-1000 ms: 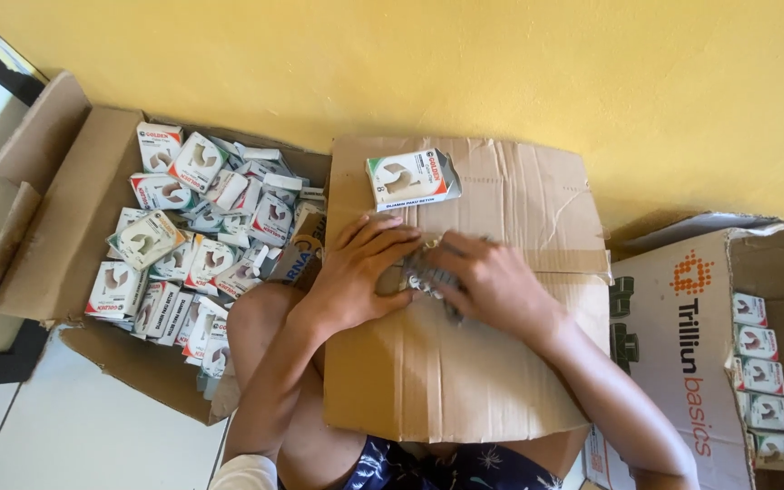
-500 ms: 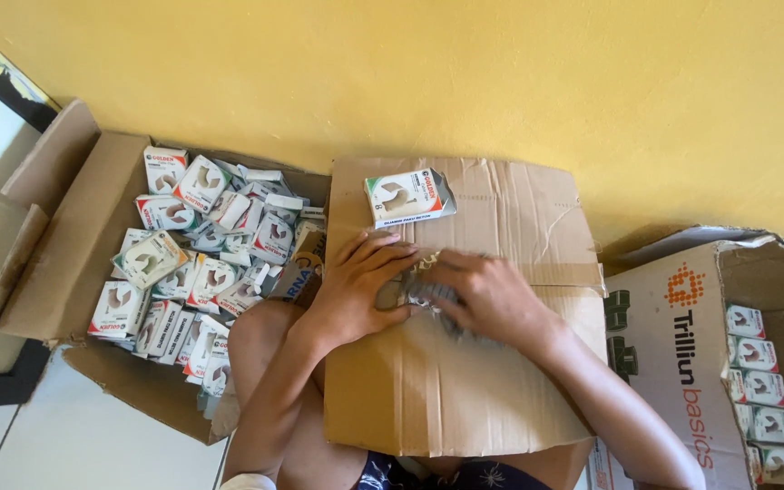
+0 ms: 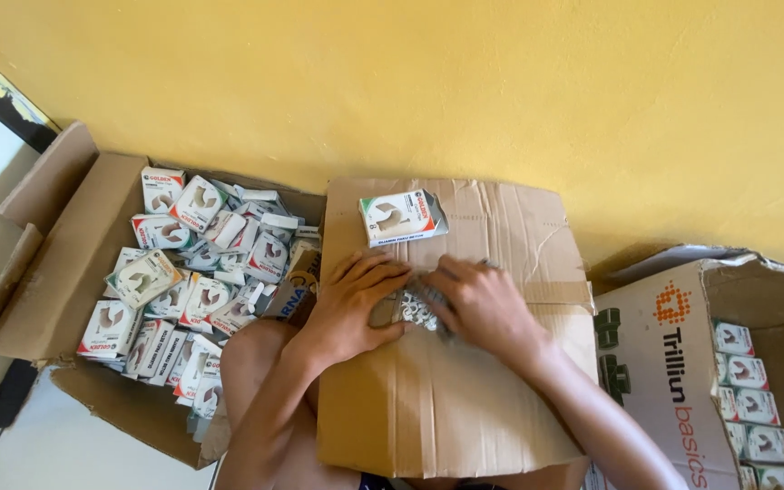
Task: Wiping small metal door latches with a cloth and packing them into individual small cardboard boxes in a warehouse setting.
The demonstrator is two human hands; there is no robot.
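A brown cardboard sheet [image 3: 465,399] lies across my lap. On its middle sits a small heap of grey-white clips [image 3: 417,308]. My left hand [image 3: 356,304] presses flat on the left side of the heap, fingers spread. On the heap's right side rests my right hand [image 3: 478,304], its fingers curled over the clips. A small white, green and red box [image 3: 401,218] lies on the sheet just beyond both hands.
An open carton [image 3: 74,263] at the left is filled with several of the same small boxes [image 3: 192,272]. Another open carton [image 3: 682,363] at the right holds a neat row of small boxes [image 3: 750,390]. A yellow wall [image 3: 465,91] stands behind.
The view has shifted, so everything sits lower in frame. Both hands stay on the heap of clips, fingers shuffling slightly.
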